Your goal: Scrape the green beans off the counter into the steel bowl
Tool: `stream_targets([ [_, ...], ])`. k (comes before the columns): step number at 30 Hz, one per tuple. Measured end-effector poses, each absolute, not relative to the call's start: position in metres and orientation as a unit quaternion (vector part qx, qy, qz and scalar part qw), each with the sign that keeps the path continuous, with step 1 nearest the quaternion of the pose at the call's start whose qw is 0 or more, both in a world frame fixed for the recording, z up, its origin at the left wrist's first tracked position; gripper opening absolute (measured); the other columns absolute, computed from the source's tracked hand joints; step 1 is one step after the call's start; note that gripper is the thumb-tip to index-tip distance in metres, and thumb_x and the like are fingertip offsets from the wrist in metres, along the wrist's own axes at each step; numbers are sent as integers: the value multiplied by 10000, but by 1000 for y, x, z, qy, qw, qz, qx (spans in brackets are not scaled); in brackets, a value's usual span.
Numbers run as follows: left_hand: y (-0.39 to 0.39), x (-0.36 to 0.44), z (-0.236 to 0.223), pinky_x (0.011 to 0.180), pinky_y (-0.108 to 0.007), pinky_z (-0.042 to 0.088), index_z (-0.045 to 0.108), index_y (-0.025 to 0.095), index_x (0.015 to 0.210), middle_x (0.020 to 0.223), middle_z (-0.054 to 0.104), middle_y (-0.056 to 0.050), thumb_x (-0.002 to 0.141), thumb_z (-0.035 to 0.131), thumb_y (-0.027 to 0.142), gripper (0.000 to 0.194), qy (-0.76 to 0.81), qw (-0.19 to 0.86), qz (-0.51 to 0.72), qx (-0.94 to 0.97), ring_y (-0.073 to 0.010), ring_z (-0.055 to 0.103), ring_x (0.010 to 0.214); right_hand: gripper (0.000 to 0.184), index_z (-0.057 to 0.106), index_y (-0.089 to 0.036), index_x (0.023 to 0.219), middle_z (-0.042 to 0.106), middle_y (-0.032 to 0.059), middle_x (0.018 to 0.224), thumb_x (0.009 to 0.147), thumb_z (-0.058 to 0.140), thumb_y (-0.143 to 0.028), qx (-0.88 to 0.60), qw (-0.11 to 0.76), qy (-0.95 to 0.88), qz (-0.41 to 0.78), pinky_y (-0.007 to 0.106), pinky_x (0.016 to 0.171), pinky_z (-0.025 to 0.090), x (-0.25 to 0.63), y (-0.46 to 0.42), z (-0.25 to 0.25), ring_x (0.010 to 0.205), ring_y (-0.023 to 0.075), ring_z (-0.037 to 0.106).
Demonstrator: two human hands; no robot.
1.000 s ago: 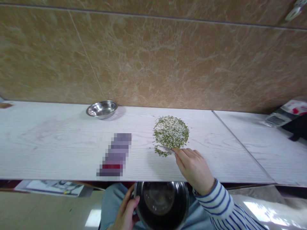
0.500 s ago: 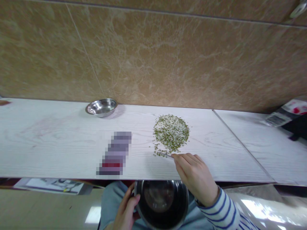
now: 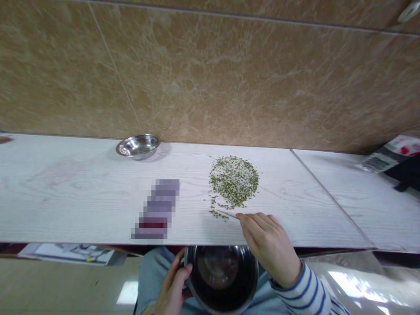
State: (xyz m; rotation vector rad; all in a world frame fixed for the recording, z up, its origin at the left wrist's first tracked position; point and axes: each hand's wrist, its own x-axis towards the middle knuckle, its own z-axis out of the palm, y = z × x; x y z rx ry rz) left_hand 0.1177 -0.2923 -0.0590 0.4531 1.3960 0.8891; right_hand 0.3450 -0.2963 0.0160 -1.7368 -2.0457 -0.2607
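Observation:
A round spread of green beans mixed with white grains [image 3: 234, 181] lies on the white table. My right hand [image 3: 271, 245], in a striped sleeve, pinches a thin, pointed, grey metal tool [image 3: 231, 215]; its exact kind is too small to make out. The tool's tip touches a short row of loose beans [image 3: 219, 214] in front of the pile. Below the table edge, my left hand [image 3: 174, 280] grips the left rim of a deep steel pot [image 3: 241, 295] resting at my lap. Its dark inside shows no beans.
A shallow steel bowl [image 3: 139, 148] stands near the tiled wall, back left. Left of the pile lies a pixelated flat object [image 3: 159, 208]. At far right are a clear plastic package [image 3: 382, 162] and a black item [image 3: 408, 173]. The table's front edge runs above the pot.
The tool and my right hand have moved slightly toward the table's front edge. A few beans have shifted with the tip, widening the gap between them and the pile.

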Motion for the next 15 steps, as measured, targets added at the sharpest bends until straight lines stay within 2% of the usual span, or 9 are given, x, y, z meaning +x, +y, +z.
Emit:
stream_targets([
  [3, -291, 116, -58, 723, -315, 564, 693, 236, 1184, 1329, 692, -81, 695, 712, 388, 513, 609, 665, 389, 189, -330, 604, 1239, 240, 660, -179, 1098, 744, 60, 967, 1003, 442, -142, -631, 222, -736, -100, 321, 740, 411, 348, -297, 15, 861, 179, 663],
  [7, -290, 113, -58, 705, -290, 551, 686, 228, 1193, 1223, 745, -79, 702, 715, 378, 514, 606, 673, 376, 197, -318, 578, 1269, 242, 661, -179, 1099, 744, 57, 952, 1003, 442, -140, -632, 216, -738, -98, 318, 736, 410, 347, -298, 14, 851, 179, 665],
  [15, -288, 110, -59, 596, -276, 507, 665, 212, 1222, 1192, 751, -87, 689, 738, 370, 561, 600, 674, 377, 209, -303, 642, 1142, 237, 658, -174, 1114, 747, 61, 956, 991, 458, -143, -637, 211, -733, -113, 314, 723, 415, 354, -303, 16, 830, 173, 666],
])
